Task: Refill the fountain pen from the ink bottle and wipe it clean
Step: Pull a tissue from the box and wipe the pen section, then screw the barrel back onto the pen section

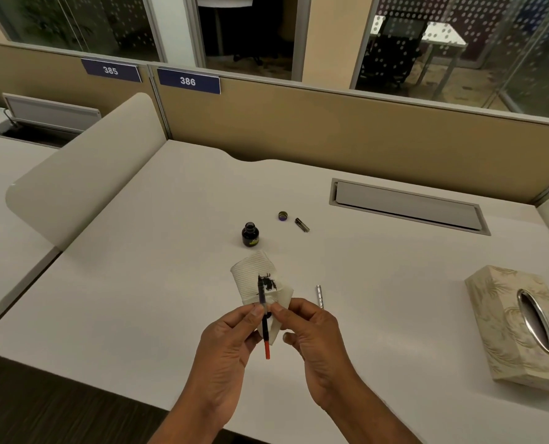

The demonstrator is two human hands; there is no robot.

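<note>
The fountain pen's inner section stands nearly upright at lower centre of the frame — nib up, red end down — pinched between both hands. The left hand closes thumb and forefinger on its middle; the right hand pinches it from the other side along with the ink-stained tissue behind it. Wiping looks under way. The open ink bottle sits just above on the white worktop, its cap and a pen part beyond, a tissue box at right.
</note>
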